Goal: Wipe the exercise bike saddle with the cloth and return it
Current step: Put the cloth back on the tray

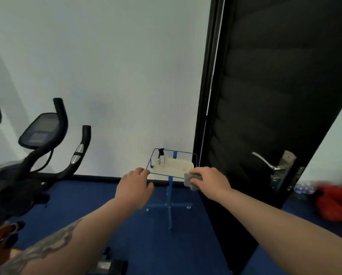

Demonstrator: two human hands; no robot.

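— Grey cloth point(193, 180) is sitting clenched in the right hand point(209, 180), just at the near rim of the blue stand's tray point(172, 174).
— And the left hand point(134, 186)?
— Empty, fingers loose, touching that rim. Pressing there is risking tipping the spray bottle point(160, 156).

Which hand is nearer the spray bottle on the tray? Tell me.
Left. The left hand reaches the tray's near-left corner, just below the spray bottle. The right hand, holding the cloth, is at the near-right corner, farther away.
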